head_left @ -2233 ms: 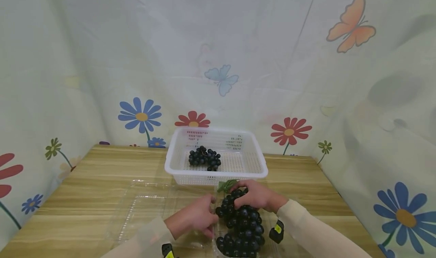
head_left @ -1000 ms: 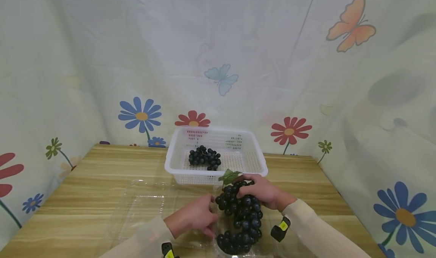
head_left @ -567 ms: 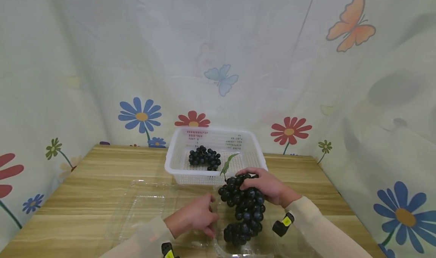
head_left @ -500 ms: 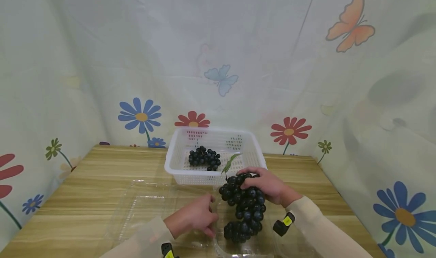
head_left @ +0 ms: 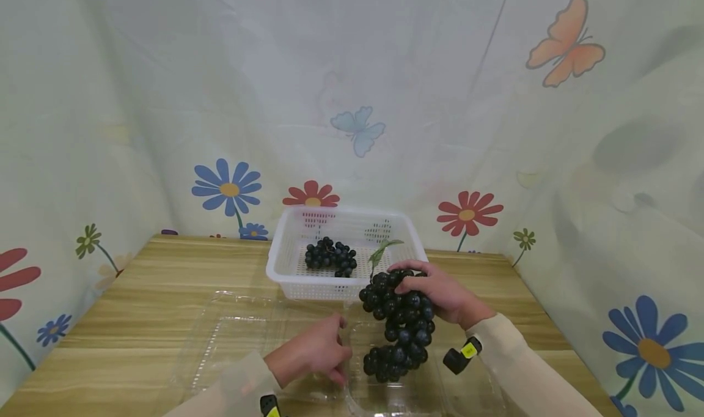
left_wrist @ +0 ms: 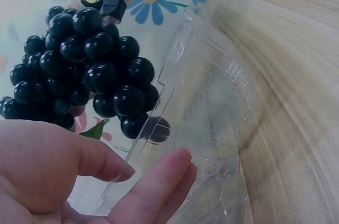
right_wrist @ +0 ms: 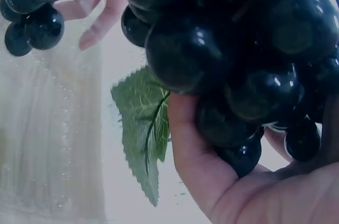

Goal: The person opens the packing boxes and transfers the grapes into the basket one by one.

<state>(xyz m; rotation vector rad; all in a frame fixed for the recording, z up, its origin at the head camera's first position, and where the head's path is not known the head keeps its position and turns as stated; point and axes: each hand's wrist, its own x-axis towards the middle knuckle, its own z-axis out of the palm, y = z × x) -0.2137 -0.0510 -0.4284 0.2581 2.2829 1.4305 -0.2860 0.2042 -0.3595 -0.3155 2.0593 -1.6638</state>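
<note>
My right hand [head_left: 440, 291] grips a large bunch of dark grapes [head_left: 409, 325] near its top, thumb and fingers curled round it. The bunch hangs over a clear plastic container [head_left: 396, 405], its lower end curving left. A green leaf [right_wrist: 140, 123] sticks out at the stem end, beside the right thumb in the right wrist view. My left hand [head_left: 316, 350] pinches the container's left rim [left_wrist: 145, 128] between thumb and fingers, with the grapes just beyond in the left wrist view.
Behind the hands stands a white perforated basket [head_left: 308, 279] with a smaller bunch of dark grapes [head_left: 330, 255] inside. More clear plastic packaging [head_left: 236, 328] lies open on the wooden table [head_left: 137, 319] at left. A flowered curtain [head_left: 352, 68] surrounds the table.
My right hand has lifted the bunch up and slightly right out of the container, and its leaf now overlaps the basket. The left hand has stayed at the rim.
</note>
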